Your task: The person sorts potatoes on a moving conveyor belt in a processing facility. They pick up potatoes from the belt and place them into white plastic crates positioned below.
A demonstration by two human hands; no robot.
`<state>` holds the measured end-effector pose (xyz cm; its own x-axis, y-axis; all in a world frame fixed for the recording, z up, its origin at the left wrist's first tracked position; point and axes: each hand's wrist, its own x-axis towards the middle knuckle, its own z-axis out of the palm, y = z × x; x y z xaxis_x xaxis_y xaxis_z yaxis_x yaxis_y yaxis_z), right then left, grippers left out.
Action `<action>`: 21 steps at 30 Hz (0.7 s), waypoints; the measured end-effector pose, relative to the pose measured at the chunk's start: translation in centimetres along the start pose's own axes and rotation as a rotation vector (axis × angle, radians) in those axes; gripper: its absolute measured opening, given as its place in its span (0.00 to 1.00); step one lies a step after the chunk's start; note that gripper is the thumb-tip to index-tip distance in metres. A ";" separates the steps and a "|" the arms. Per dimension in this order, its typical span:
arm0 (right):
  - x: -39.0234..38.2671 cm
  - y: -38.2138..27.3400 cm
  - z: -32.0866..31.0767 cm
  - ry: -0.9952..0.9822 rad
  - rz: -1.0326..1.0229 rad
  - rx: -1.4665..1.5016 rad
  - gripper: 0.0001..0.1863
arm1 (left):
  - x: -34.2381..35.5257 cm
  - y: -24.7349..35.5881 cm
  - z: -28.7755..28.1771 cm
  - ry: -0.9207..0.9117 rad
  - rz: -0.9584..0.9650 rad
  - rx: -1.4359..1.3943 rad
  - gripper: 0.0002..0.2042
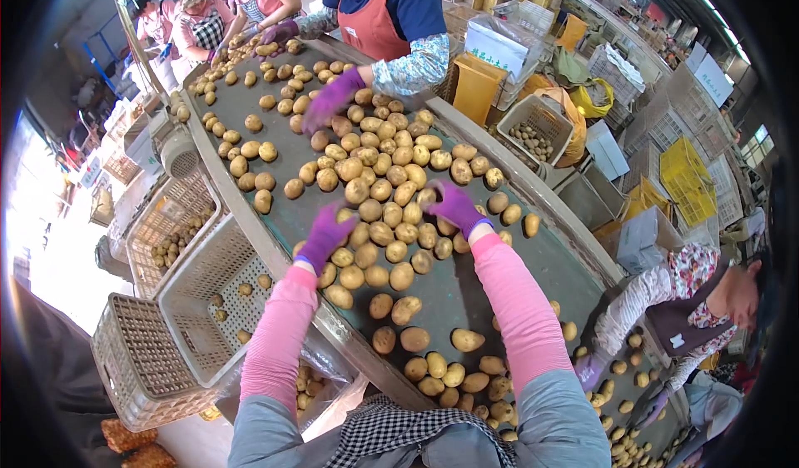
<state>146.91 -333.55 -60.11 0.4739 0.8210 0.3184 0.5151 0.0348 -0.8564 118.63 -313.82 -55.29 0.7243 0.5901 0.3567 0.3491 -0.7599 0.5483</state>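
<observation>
Sorting at a potato belt, seen from above. Your left hand (327, 236), in a purple glove, lies at the centre of the frame against the near-left edge of the heap of potatoes (391, 176); its fingers are bent, but you cannot tell whether they are closed on a tuber. Your right hand (456, 208), gloved alike, lies just right of centre, its curved fingertips at the heap's right flank; whether it grips a potato cannot be told either. The heap occupies the middle of the dark conveyor belt (553, 268), with looser potatoes toward the upper left and lower centre. Above your hands, a co-worker's purple-gloved hand (333, 100) blurs over the tubers. At the left of the frame, beside the belt, a pale perforated plastic crate (169, 297) contains a few potatoes. Writing: a white panel (497, 45) at the upper right of centre bears green printed characters, as does a white sign (710, 77) at the far upper right. A yellow plastic crate (689, 181) stands below that sign.
</observation>
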 end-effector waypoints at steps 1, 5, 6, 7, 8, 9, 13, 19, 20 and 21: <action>-0.6 -1.3 0.8 -0.112 -0.026 0.126 0.29 | -1.2 -0.7 0.6 0.007 0.010 0.034 0.31; -6.9 -2.5 -1.4 -0.377 -0.251 -0.097 0.25 | -5.6 4.5 4.1 -0.031 0.037 -0.068 0.29; -9.1 -3.5 -2.5 -0.417 -0.146 -0.020 0.24 | -6.7 5.6 4.9 -0.101 -0.006 -0.180 0.29; -11.0 -4.1 -3.3 -0.448 -0.041 0.058 0.22 | -7.6 7.2 5.9 -0.173 -0.044 -0.290 0.29; -12.8 -3.3 -4.5 -0.426 -0.063 -0.003 0.19 | -8.3 9.1 7.1 -0.246 -0.076 -0.407 0.29; -14.4 -2.9 -5.2 -0.494 -0.011 -0.137 0.17 | -9.1 11.1 7.4 -0.369 -0.157 -0.474 0.28; -24.1 0.5 -10.3 -0.733 -0.108 -0.340 0.16 | -15.6 18.3 16.1 -0.732 0.028 -1.327 0.27; -32.4 1.2 -24.1 -1.126 0.324 -0.534 0.18 | -23.8 26.2 23.6 -0.906 -0.071 -0.940 0.27; -32.6 0.3 -25.4 -0.889 0.241 -0.600 0.20 | -24.1 27.0 24.5 -0.904 0.081 -0.881 0.27; -33.1 -0.9 -26.9 -0.651 0.155 -0.659 0.22 | -24.0 27.7 25.2 -0.895 0.233 -0.819 0.27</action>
<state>150.02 -376.08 -58.93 0.1805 0.9537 -0.2407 0.8746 -0.2676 -0.4044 125.88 -355.87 -67.75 0.9836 -0.1752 0.0430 -0.0846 -0.2375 0.9677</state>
